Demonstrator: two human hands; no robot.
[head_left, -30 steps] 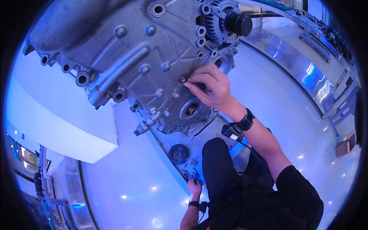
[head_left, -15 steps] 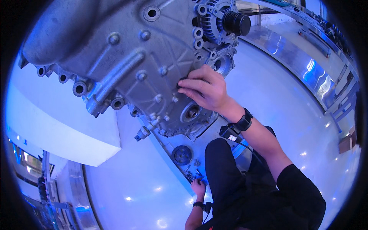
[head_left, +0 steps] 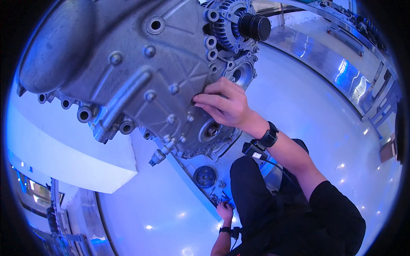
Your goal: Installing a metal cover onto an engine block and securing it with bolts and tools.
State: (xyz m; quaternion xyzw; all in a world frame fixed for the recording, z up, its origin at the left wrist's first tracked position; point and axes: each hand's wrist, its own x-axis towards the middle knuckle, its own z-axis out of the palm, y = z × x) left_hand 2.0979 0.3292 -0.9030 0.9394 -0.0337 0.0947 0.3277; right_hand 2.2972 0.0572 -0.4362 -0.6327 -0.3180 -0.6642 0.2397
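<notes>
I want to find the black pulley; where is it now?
In the head view, the black pulley sits at the top, right of centre, on the upper right corner of the grey engine casting, above the right hand.

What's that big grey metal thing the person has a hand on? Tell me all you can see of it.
It is an engine cover, a large casting of dull grey metal, looking rough and unpainted. Raised ribs cross it, and round bolt bosses and open holes dot its face and rim. It fills the upper left of the view, tilted. A finned alternator with a black pulley sits at its top right. The right hand rests its fingertips on the cover's face.
</notes>
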